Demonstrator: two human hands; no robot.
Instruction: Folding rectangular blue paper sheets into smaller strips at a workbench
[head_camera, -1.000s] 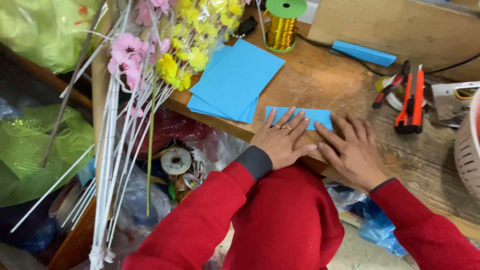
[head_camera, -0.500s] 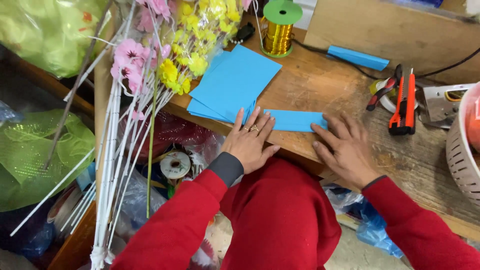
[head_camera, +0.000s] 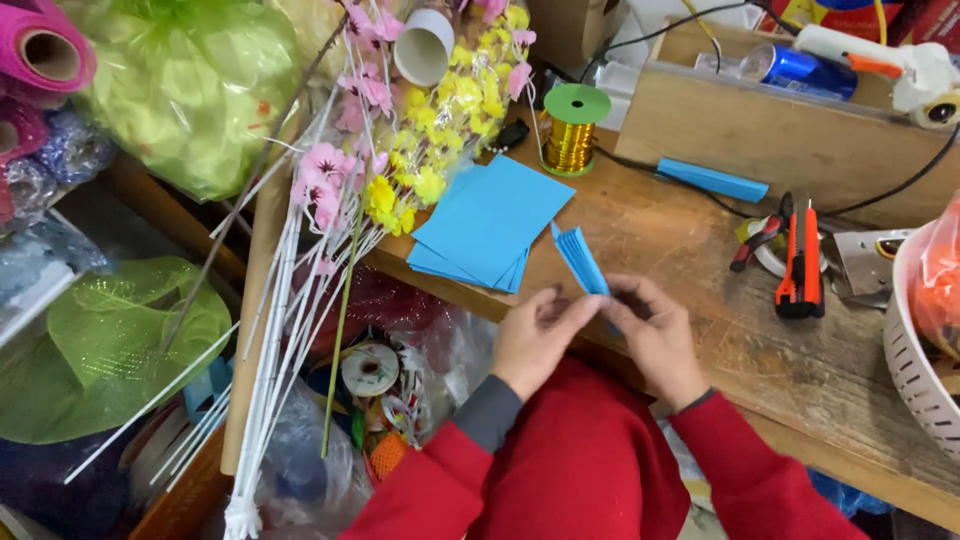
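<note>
Both hands meet just above the near edge of the wooden workbench (head_camera: 700, 250), pinching the lower end of a pleated blue paper strip (head_camera: 582, 262) that stands up and fans away from the person toward the stack of blue sheets (head_camera: 490, 225). The left hand (head_camera: 535, 335) grips it between thumb and fingertips from one side, the right hand (head_camera: 655, 330) closes on it from the other, so the folded bundle is held narrow at its base while its upper end spreads loose. The likely trouble is in that loose end: if the pinch slackens or shifts, the pleats could spring open and the folds lose their order. The strip is held off the bench near the edge, so a slip could drop it among the ribbon spools (head_camera: 368, 368) and bags below, beside the artificial flower stems (head_camera: 330, 260)
</note>
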